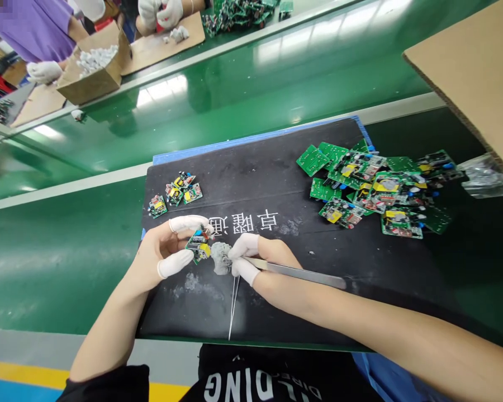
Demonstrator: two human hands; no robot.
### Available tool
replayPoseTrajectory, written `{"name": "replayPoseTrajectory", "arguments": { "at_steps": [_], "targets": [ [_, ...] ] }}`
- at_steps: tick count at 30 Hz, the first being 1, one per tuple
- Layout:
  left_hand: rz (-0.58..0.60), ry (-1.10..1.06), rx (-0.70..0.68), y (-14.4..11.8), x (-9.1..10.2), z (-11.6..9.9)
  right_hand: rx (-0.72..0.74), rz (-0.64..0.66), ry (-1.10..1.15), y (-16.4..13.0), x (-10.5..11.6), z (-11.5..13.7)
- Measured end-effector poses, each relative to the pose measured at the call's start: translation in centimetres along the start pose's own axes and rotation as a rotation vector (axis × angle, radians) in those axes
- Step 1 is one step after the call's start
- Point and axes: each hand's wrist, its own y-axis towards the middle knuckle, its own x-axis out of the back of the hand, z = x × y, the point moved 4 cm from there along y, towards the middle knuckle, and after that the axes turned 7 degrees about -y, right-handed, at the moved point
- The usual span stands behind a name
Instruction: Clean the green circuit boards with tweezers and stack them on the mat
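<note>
The left hand [161, 248] grips a small circuit board [199, 247] — the right hand [272, 251] pinches grey putty [221, 258] and metal tweezers [305, 274].

Past the near edge of the black mat [255, 187] I see a black top [218, 360] with bold white capitals [263, 385] and smaller, thinner lettering [305, 386]. A short black sleeve [109, 385] leaves the left forearm [113, 329] bare. White finger covers [176, 263] sheathe thumb and finger on both left hand [161, 243] and right hand [279, 254].
</note>
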Motion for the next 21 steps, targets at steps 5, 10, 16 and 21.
{"name": "replayPoseTrajectory", "arguments": {
  "at_steps": [5,10,16,21],
  "targets": [
    [0.048,-0.172,-0.009,0.3,-0.7,0.2,0.089,0.018,-0.091,-0.3,-0.4,-0.3],
    [-0.013,-0.2,0.029,0.5,-0.6,0.6,0.119,0.036,-0.153,-0.5,-0.6,-0.5],
    [-0.108,-0.202,0.203,0.1,-0.4,1.4,0.223,-0.07,-0.082,-1.0,0.5,0.6],
    [-0.031,-0.274,0.274,-0.7,-2.2,1.7,0.469,-0.179,-0.059,-2.3,0.8,1.6]
  ]
}}
